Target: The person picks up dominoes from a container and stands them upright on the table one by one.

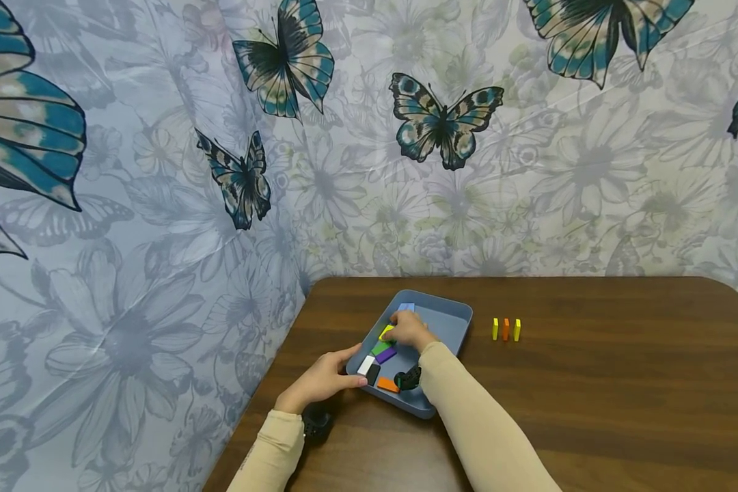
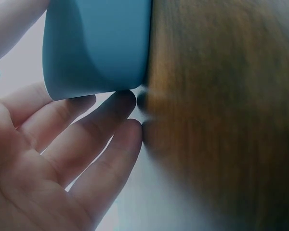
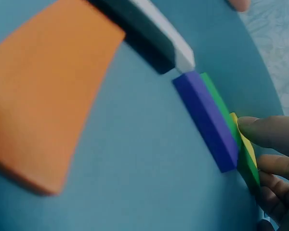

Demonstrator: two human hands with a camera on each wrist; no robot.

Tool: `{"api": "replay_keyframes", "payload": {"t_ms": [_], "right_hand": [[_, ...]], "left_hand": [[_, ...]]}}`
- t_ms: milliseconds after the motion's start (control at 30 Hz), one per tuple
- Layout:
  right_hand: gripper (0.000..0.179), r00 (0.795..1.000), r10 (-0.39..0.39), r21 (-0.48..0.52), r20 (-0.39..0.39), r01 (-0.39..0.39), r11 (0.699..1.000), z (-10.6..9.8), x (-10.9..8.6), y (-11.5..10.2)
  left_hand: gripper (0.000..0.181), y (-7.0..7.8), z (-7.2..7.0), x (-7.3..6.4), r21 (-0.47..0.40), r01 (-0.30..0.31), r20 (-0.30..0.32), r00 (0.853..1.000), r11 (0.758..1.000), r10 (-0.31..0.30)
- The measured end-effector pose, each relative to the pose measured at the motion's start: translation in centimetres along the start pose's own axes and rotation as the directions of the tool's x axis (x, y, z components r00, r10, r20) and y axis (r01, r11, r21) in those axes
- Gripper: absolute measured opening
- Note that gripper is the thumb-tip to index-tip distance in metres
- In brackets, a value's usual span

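A blue-grey tray (image 1: 449, 324) lies aslant on the table. My left hand (image 1: 322, 376) holds its near left corner, thumb at the near edge and fingers along the outer side (image 2: 91, 139). Over the tray's left part, my right hand (image 1: 413, 331) pinches a yellow block (image 3: 248, 142) between thumb and fingers. Beside that block lie a green block (image 1: 380, 349) and a purple block (image 1: 385, 355). Nearer the front are a white block (image 1: 365, 365), a black block (image 1: 373, 374) and an orange block (image 1: 388, 385). Light blue blocks (image 1: 407, 307), partly hidden by my right hand, lie at the far end.
Right of the tray, a yellow block (image 1: 495, 329), an orange block (image 1: 506, 329) and another yellow block (image 1: 517, 330) stand upright in a row on the brown wooden table (image 1: 621, 383). A butterfly-patterned cloth (image 1: 357, 205) hangs behind and to the left of the table.
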State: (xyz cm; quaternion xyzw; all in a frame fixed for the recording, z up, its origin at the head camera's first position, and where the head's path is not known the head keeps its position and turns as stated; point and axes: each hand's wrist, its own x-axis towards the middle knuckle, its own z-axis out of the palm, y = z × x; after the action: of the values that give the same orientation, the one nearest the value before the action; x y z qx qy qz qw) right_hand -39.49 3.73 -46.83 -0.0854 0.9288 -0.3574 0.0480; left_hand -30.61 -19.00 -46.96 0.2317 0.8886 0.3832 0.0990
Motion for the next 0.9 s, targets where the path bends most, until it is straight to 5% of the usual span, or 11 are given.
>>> {"api": "replay_keyframes", "payload": {"t_ms": [567,900], "right_hand": [[0.039,1.000,0.011,-0.034,-0.006,-0.011,0.999,-0.07,0.12,-0.32],[0.028,1.000,0.005,0.061,0.004,-0.006,0.998,-0.11,0.36,-0.01]], "left_hand": [[0.079,0.29,-0.23,0.06,0.001,0.006,0.000,1.000,1.000,-0.006],[0.082,0.27,-0.19,-0.11,0.012,0.033,0.007,0.999,0.999,-0.033]]}}
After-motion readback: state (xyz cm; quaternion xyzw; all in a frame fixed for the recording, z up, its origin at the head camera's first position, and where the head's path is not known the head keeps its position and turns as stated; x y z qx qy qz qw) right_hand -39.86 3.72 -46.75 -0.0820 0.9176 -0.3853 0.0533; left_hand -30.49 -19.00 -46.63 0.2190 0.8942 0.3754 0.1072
